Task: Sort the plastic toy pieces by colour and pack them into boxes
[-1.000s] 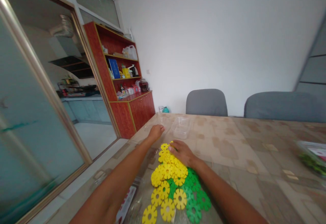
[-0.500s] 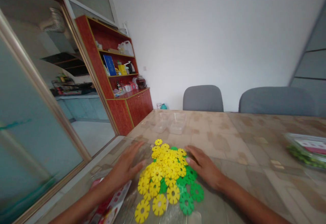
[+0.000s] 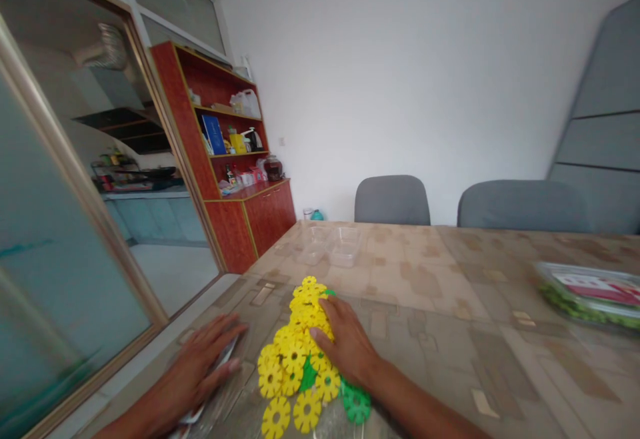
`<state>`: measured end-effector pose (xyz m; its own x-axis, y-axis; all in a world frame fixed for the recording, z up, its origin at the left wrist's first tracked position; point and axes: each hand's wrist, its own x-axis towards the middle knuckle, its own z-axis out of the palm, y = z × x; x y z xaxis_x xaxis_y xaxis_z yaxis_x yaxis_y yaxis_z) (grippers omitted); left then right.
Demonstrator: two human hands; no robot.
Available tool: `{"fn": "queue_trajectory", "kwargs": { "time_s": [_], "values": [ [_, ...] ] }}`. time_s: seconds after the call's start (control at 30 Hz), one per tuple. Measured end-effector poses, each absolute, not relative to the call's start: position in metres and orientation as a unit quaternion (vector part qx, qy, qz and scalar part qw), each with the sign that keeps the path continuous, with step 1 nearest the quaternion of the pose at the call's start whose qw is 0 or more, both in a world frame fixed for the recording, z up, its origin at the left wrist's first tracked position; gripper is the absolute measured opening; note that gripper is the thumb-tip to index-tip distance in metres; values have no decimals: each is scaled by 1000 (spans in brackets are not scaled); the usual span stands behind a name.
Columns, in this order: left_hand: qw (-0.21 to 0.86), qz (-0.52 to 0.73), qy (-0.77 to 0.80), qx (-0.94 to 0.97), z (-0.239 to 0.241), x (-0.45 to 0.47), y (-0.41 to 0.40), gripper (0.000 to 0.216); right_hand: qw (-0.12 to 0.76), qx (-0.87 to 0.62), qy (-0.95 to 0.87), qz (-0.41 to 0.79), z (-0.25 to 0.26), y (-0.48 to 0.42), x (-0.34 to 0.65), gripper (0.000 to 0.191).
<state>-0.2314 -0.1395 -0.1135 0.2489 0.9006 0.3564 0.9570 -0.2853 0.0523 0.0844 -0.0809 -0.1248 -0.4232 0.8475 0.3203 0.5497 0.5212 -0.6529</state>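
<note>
A heap of yellow notched plastic discs (image 3: 294, 356) lies on the table, with green notched discs (image 3: 357, 404) showing at its right and lower edge. My right hand (image 3: 346, 340) rests against the heap's right side, fingers stretched out and thumb apart, covering some of the discs. Left of the heap, my left hand (image 3: 203, 362) is spread low over a clear plastic package (image 3: 227, 386), which it partly hides. Whether that hand presses on the package, I cannot tell.
Two clear plastic trays (image 3: 344, 246) stand beyond the heap. A lidded box with green contents (image 3: 593, 299) sits at the right of the patterned table (image 3: 425, 279). Grey chairs (image 3: 393, 199) line the far edge; a red cabinet (image 3: 267, 219) stands behind at left.
My right hand has moved left onto the heap's side, and the green discs there are now mostly covered. My left hand has drawn away from the heap, left and nearer to me.
</note>
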Motion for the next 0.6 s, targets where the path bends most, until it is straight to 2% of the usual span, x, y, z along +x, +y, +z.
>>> {"fn": "queue_trajectory", "kwargs": {
  "time_s": [0.17, 0.33, 0.5, 0.6],
  "values": [
    [70, -137, -565, -810, -97, -247, -137, 48, 380, -419, -786, 250, -121, -73, 78, 54],
    [52, -120, -549, -826, -75, -254, -136, 45, 434, -400, -765, 257, -105, -71, 133, 36],
    [46, -215, -487, -845, -59, -189, -142, 39, 447, -460, -718, 271, -93, -89, 223, 36],
    [21, -194, -397, -897, -52, -126, -150, 40, 453, -510, -679, 272, -91, -109, 278, 39]
  ]
}}
